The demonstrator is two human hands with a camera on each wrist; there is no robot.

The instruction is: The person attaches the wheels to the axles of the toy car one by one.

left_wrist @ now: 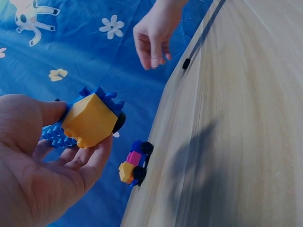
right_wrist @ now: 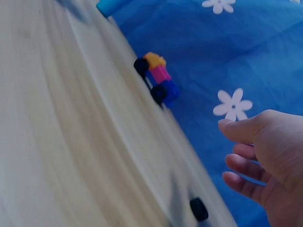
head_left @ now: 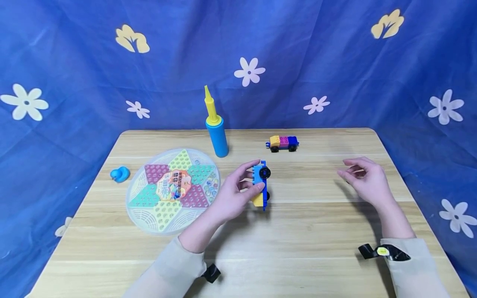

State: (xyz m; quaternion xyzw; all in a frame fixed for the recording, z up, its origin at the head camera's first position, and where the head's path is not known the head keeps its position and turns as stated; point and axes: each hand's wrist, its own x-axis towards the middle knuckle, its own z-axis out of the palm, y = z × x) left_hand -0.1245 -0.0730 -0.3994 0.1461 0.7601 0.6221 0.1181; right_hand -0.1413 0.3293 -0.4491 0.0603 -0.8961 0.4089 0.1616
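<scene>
My left hand (head_left: 232, 196) grips a toy block car (head_left: 258, 176) with light blue and yellow blocks on a dark blue base. It is held turned on end, black wheels facing right in the head view. In the left wrist view, the car's yellow block (left_wrist: 90, 120) lies between thumb and fingers. My right hand (head_left: 367, 180) is above the right side of the table, fingers loosely bent and nothing in them. Below it, a loose black wheel (right_wrist: 199, 209) rests on the wood, mostly hidden by the hand in the head view.
A second block car (head_left: 284, 142), yellow, pink and blue, stands near the table's back edge. A blue and yellow hand pump (head_left: 220, 138) stands upright left of it. Leftward lie a round Chinese checkers board (head_left: 156, 217) with marbles and a blue toy duck (head_left: 120, 174).
</scene>
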